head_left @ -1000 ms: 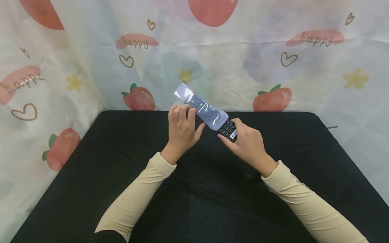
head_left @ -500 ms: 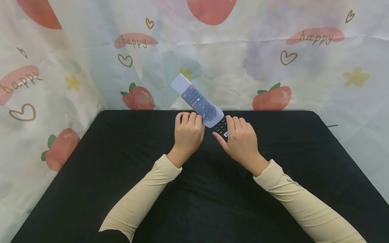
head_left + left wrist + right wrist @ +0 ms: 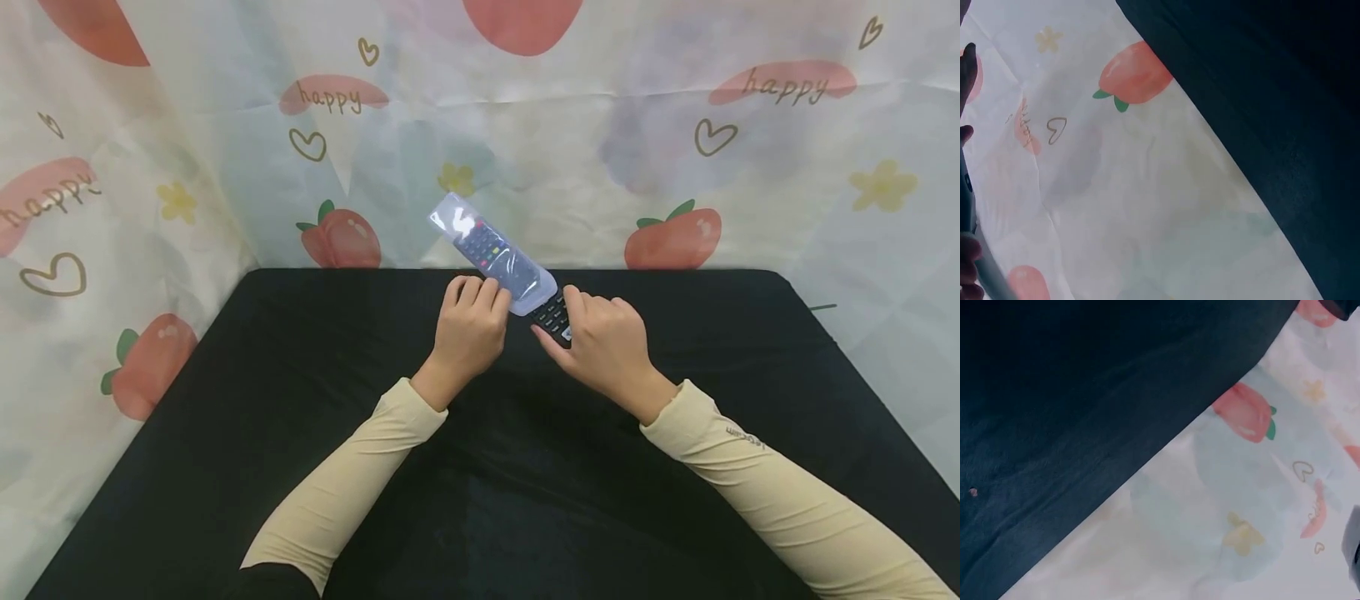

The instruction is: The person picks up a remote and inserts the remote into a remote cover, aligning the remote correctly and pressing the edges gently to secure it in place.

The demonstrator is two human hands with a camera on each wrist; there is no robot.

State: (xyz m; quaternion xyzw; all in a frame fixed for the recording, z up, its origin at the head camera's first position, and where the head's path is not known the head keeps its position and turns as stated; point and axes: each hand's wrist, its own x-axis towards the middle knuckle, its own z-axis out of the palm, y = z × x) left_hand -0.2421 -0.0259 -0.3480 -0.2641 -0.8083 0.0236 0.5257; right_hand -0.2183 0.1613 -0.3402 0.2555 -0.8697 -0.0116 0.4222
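Note:
In the head view, a black remote control (image 3: pixel 550 317) is held up at a slant over the far part of the table. A translucent plastic sleeve (image 3: pixel 454 218) covers most of its length, with an unfilled flap beyond the remote's upper end. My right hand (image 3: pixel 609 340) grips the bare keypad end, thumb along the near side. My left hand (image 3: pixel 472 323) pinches the sleeve's lower left edge with curled fingers. In the left wrist view, only some fingertips (image 3: pixel 969 257) and a strip of the sleeve (image 3: pixel 992 272) show at the left border.
A black cloth covers the table (image 3: pixel 480 500). Its far edge meets a printed curtain (image 3: pixel 547 183) with fruit, hearts and flowers, which also stands along the left and right sides.
My left hand has gone from loosely spread fingers beside the sleeve to pinching its edge. The remote and sleeve rose, then dipped slightly and shifted right, both hands moving along.

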